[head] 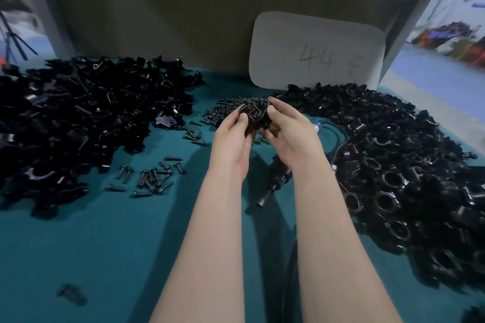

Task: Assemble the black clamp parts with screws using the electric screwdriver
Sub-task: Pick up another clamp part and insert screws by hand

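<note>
A teal-covered worktable (pixel 105 257) stands against a brown cardboard backboard (pixel 183 8), where a white card (pixel 315 50) bearing a handwritten "44" leans. A black tripod (pixel 13 37) is visible at far left. Blurred colourful clutter (pixel 451 37) lies on a pale floor (pixel 420 65) at right.

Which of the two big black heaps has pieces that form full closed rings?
The heap on the right, by the electric screwdriver: round closed rings show there. The left heap shows mostly open half-arches.
</note>
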A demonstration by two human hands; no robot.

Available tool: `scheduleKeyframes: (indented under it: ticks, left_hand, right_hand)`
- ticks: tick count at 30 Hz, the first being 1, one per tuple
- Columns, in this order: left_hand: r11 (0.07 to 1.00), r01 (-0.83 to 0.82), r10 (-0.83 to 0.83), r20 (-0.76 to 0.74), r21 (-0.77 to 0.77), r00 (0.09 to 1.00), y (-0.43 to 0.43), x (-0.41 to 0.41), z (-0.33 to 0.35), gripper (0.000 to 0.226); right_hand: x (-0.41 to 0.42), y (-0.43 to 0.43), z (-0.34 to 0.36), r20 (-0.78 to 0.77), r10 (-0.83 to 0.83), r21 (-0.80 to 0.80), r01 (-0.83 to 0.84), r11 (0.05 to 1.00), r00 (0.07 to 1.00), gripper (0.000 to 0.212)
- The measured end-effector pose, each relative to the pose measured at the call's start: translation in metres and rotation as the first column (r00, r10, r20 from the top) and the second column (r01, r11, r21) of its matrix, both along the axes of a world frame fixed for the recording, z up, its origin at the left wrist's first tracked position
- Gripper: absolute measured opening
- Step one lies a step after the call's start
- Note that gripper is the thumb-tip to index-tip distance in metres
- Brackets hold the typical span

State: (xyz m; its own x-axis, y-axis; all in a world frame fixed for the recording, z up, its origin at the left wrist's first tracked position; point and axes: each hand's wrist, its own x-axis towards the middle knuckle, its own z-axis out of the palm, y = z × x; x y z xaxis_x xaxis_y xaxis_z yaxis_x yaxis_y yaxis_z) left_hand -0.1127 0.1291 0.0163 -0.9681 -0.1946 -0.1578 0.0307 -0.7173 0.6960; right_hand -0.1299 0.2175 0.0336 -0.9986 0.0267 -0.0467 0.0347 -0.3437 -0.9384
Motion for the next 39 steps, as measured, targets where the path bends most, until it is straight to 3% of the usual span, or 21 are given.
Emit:
scheduleKeyframes:
  ticks: [5,9,13,17,24,31,39]
  left_hand:
    - [1.0,-0.012,0.011,-0.019,-0.024,1.0,0.0,-0.009,-0.001,0.026]
    - [0.956,0.059,-0.043,0.063,-0.287,0.997,-0.001,-0.014,-0.007,0.028]
    - [0.844,0.008,0.028,0.06,-0.536,0.998,-0.002,-0.015,-0.01,0.035]
    - [0.743,-0.037,0.029,-0.023,-0.668,0.999,0.0,-0.015,-0.007,0.036]
    - [0.626,-0.021,-0.04,-0.058,-0.78,0.998,0.001,-0.014,-0.012,0.054]
    - [0.509,-0.128,0.002,-0.148,-0.851,0.989,0.007,-0.013,-0.016,0.054]
    - [0.491,-0.152,-0.001,-0.175,-0.857,0.984,0.004,-0.012,-0.015,0.045]
  right_hand:
    - [-0.011,-0.006,-0.007,-0.054,0.004,0.125,0.002,0.992,0.999,0.026]
    - [-0.013,-0.004,-0.011,-0.072,0.03,0.227,-0.013,0.974,0.997,0.024]
    - [-0.013,-0.004,-0.012,-0.083,-0.011,0.324,0.037,0.945,0.997,0.021]
    - [-0.013,-0.005,-0.012,-0.064,-0.039,0.223,0.052,0.974,0.997,0.011]
    - [-0.01,-0.003,-0.01,-0.017,-0.006,0.064,0.007,0.998,1.0,0.009]
    - [-0.004,-0.003,-0.006,0.063,-0.021,-0.091,0.026,0.995,0.998,0.01]
    - [-0.003,-0.002,-0.005,0.05,-0.002,-0.097,0.007,0.995,0.999,0.01]
